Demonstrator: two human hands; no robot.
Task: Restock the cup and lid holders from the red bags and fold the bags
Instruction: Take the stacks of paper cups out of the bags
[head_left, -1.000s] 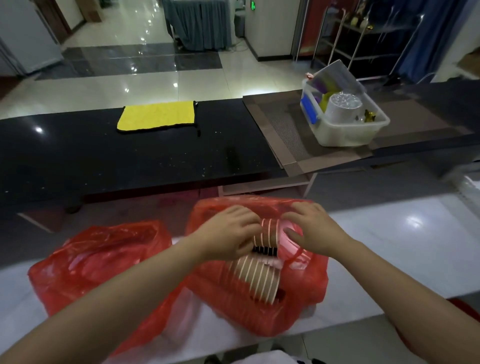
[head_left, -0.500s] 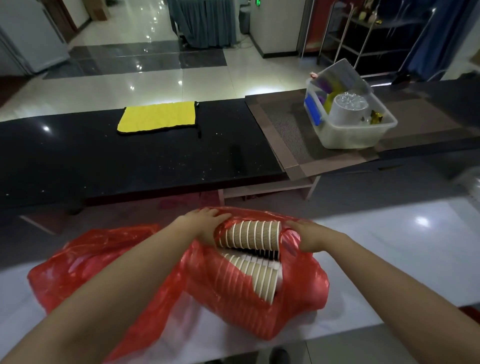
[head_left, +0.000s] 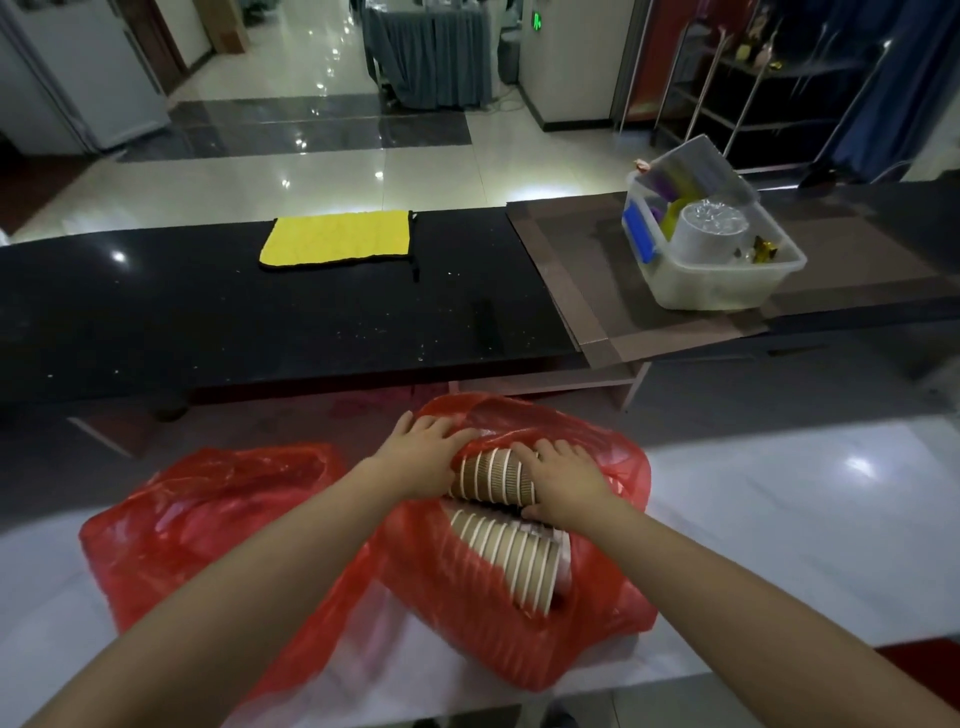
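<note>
Black counter (head_left: 208, 322) runs across the far side; white counter (head_left: 779, 519) is the near work surface. Brown mat (head_left: 597, 291) lies on the black counter's right end, with a clear bin (head_left: 727, 291) standing on it, holding a stack of clear lids (head_left: 711, 228) and coloured items. Yellow cloth (head_left: 337, 239) lies flat on the black counter, well left of the bin.

Two red bags sit on the white counter. Left bag (head_left: 208, 519) is bunched, contents unclear. Right bag (head_left: 519, 623) is open at the top, with two sleeves of brown ribbed cups lying sideways inside. Lower sleeve (head_left: 511, 561) rests in the bag, partly under plastic. Upper sleeve (head_left: 493, 475) sits at the bag mouth between both hands.

Left hand (head_left: 423, 457) presses on the upper sleeve's left end, fingers curled over bag plastic there. Right hand (head_left: 563, 480) clamps the sleeve's right end, fingers over the top, thumb underneath.
</note>
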